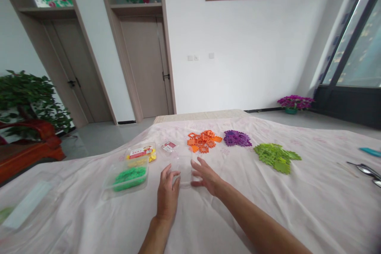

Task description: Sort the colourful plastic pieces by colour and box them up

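Note:
Both my hands rest on a pale pink bedsheet [268, 206] around a clear plastic box [183, 168]. My left hand [167, 196] touches its near left side with fingers spread. My right hand [206, 176] holds its right side, fingers apart and thumb against the box's edge. Beyond the box lie an orange pile of toothed plastic pieces [204, 141], a purple pile [237, 138] and a light green pile [276, 156]. To the left stand a clear box of dark green pieces [129, 176] and a clear box of yellow pieces [142, 153] with a red label.
A small labelled clear lid [169, 147] lies near the yellow box. Glasses [367, 172] and a teal object [370, 151] sit at the right edge. A red wooden chair [32, 145] and a leafy plant [26, 95] stand left. Two doors are behind.

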Available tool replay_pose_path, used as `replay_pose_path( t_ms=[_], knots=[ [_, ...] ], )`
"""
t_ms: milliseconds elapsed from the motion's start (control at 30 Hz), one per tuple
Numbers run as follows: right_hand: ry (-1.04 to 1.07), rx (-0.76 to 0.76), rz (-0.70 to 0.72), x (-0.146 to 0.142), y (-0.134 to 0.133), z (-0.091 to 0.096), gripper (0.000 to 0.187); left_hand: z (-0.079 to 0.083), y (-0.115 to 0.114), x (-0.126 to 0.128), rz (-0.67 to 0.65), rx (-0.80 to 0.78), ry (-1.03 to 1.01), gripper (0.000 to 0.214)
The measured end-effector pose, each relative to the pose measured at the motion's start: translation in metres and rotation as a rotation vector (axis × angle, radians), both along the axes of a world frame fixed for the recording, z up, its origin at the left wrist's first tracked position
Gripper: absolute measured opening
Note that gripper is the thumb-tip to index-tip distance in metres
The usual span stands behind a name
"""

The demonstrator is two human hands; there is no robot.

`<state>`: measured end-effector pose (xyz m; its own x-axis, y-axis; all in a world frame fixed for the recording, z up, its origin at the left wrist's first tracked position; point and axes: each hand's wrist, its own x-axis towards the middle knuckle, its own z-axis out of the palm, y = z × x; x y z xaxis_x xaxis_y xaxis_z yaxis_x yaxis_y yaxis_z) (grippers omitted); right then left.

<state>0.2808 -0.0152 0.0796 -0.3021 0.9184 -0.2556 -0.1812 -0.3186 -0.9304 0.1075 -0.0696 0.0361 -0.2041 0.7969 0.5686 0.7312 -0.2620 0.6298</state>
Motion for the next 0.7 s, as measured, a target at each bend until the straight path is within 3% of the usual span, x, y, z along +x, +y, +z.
replay_pose_path(
  t_ms=[100, 167, 267, 333, 433, 567, 700],
  knots=[
    [0.151, -0.120, 0.040, 0.001, -0.006, -0.004, 0.087, 0.000, -0.003, 0.010, -0.065, -0.002, 0.006, 0.020],
    [0.181, -0.129, -0.005, 0.004, -0.001, -0.008, 0.073, -0.002, -0.004, 0.014, -0.125, -0.003, 0.001, 0.023],
    [0.127, -0.077, -0.105, 0.021, 0.027, -0.009, 0.046, -0.006, -0.002, 0.017, -0.176, -0.002, -0.049, 0.041],
    [0.017, 0.057, -0.210, 0.040, 0.058, -0.002, 0.043, -0.010, 0.001, 0.016, -0.147, -0.014, -0.098, 0.052],
    [-0.312, 0.301, -0.466, 0.073, 0.112, 0.019, 0.067, -0.016, 0.007, 0.013, -0.083, -0.043, -0.124, 0.052],
    [-1.041, 0.678, -0.687, 0.108, 0.173, 0.044, 0.078, -0.019, 0.011, 0.012, -0.069, -0.086, -0.079, 0.045],
    [-1.460, 0.800, -0.625, 0.117, 0.209, 0.037, 0.081, -0.015, 0.010, 0.013, -0.085, -0.135, -0.071, 0.044]
  ],
)
